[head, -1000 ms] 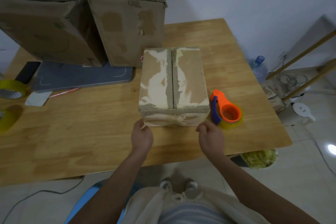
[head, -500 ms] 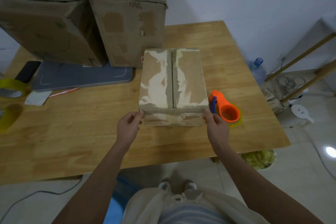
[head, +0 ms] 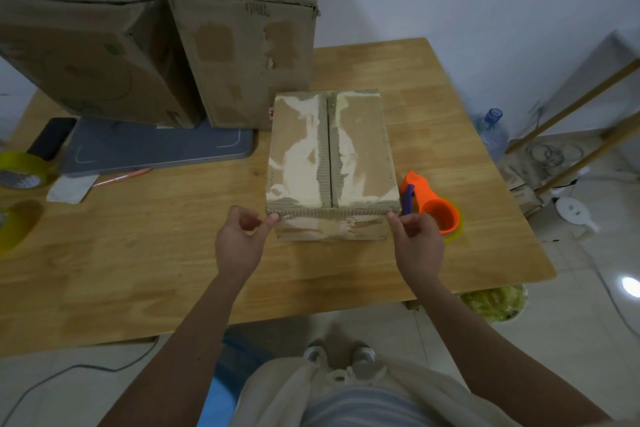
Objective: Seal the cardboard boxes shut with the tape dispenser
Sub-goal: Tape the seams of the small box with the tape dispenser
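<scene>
Layout from my head view: small box (head: 330, 156) mid-table (head: 173, 253), hands at its near corners.

My left hand (head: 239, 243) touches the near-left corner, right hand (head: 417, 241) the near-right. Dispenser (head: 431, 210) lies just right of the box. Two big boxes (head: 86, 48) (head: 247, 45) stand behind, side by side, on a mat (head: 156, 147). Tape roll (head: 22, 170) far left; phone (head: 52, 137) behind it.

Wooden table (head: 173, 270): boxes (head: 330, 156), tape dispenser (head: 431, 208).
</scene>
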